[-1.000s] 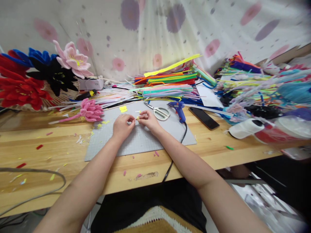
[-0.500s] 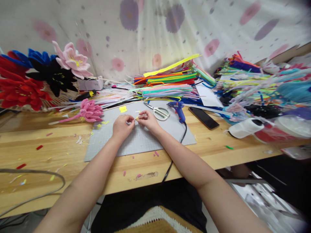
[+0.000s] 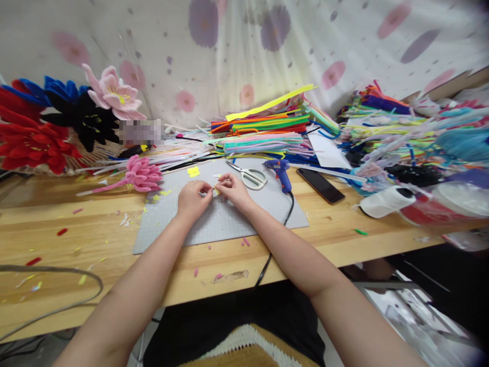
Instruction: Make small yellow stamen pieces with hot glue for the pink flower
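Note:
Over the grey cutting mat (image 3: 214,229), my left hand (image 3: 194,198) and my right hand (image 3: 234,191) meet fingertip to fingertip. Both are closed in a pinch on a tiny yellowish piece (image 3: 215,189), too small to name. Just beyond the right hand lie the scissors (image 3: 252,178), their handles toward it. A blue glue gun (image 3: 280,173) rests at the mat's right side. Yellow squares of paper or felt (image 3: 193,172) sit behind the left hand. To its left is a pink fuzzy flower (image 3: 142,174) on a stem.
Bundles of coloured pipe cleaners (image 3: 263,125) line the back of the table. Red, black and pale pink flowers (image 3: 116,97) stand at the left. A phone (image 3: 320,186) and a white bottle (image 3: 385,201) lie right. The glue gun's black cord (image 3: 289,209) passes under my right arm.
My hands stay in nearly the same place; only the right fingers have shifted slightly around the tiny piece. Nothing else has visibly moved.

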`<act>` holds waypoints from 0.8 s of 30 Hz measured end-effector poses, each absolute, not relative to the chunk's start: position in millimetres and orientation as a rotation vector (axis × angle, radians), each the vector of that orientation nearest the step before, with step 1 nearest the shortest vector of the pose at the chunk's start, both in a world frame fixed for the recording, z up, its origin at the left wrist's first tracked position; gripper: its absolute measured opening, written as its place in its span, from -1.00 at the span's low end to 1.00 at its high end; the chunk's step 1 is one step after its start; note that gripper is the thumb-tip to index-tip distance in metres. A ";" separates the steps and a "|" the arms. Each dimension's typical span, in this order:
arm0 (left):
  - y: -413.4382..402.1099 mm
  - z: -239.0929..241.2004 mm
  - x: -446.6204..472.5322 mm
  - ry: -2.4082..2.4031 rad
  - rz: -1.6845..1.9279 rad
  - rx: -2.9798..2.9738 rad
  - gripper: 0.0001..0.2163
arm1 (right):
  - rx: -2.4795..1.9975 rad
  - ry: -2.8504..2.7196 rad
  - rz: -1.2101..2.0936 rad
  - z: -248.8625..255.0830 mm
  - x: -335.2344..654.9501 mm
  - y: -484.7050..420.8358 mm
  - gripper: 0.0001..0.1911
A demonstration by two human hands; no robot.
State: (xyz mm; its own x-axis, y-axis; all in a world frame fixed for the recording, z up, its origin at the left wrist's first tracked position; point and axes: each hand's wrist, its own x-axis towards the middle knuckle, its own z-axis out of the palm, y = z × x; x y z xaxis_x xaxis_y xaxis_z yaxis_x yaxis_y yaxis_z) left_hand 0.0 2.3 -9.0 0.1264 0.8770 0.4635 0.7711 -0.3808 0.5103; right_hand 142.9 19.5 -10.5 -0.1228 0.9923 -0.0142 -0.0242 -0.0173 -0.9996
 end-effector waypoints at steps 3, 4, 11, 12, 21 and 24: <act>2.3 -9.1 -0.1 1.658 1.095 2.245 -0.93 | -1.137 -1.284 1.305 -11.5 142.9 20.4 -0.73; 2.2 -8.8 0.0 1.658 1.096 2.244 -0.93 | -1.136 -1.286 1.302 -11.7 143.0 20.5 -0.74; 0.1 -6.3 0.5 1.579 1.132 2.047 -0.80 | -1.149 -1.304 1.274 -14.8 144.4 22.2 -0.75; 0.4 -7.0 0.2 1.556 1.149 1.973 -0.77 | -1.146 -1.313 1.263 -16.1 144.7 22.9 -0.75; 7.7 -17.7 -2.9 1.422 1.186 1.762 -0.77 | -1.122 -1.351 1.259 -17.4 146.3 22.1 -0.75; 7.5 -17.1 -2.7 1.414 1.213 1.734 -0.76 | -1.110 -1.302 1.335 -12.1 145.5 19.5 -0.74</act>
